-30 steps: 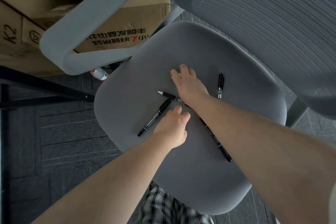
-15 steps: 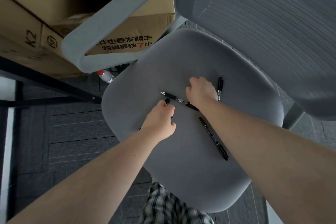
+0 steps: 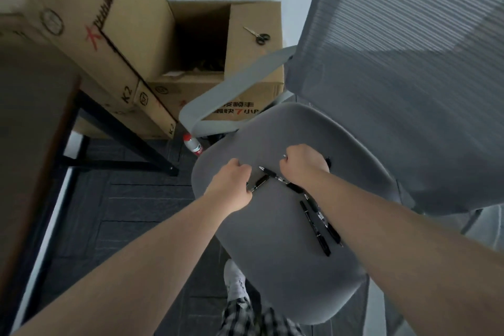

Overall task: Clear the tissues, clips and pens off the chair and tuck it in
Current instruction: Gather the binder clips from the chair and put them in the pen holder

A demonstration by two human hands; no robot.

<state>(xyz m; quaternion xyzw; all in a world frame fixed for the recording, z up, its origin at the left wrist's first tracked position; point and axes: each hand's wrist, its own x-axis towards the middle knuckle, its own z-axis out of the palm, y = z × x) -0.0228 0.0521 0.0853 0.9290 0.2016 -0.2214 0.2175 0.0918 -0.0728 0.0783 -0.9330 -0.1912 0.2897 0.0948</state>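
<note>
Grey chair seat [image 3: 286,267], near right: two black pens [image 3: 316,229] lying loose. Centre: left hand [image 3: 231,188] closed around a pen [image 3: 259,183]; right hand [image 3: 302,162] fisted, contents unclear. Far left: cardboard boxes [image 3: 131,35].

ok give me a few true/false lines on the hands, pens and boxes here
1. The left hand is closed around a pen on the seat. True.
2. The right hand lies flat and open. False: it is curled into a fist; a small metal tip shows at its knuckles.
3. Two more pens lie on the seat beside the right forearm. True.
4. Scissors lie on a box flap. True.
5. The bottle stands on the seat. False: it is on the floor by the boxes.
6. Tissues are piled on the seat. False: none show there.
</note>
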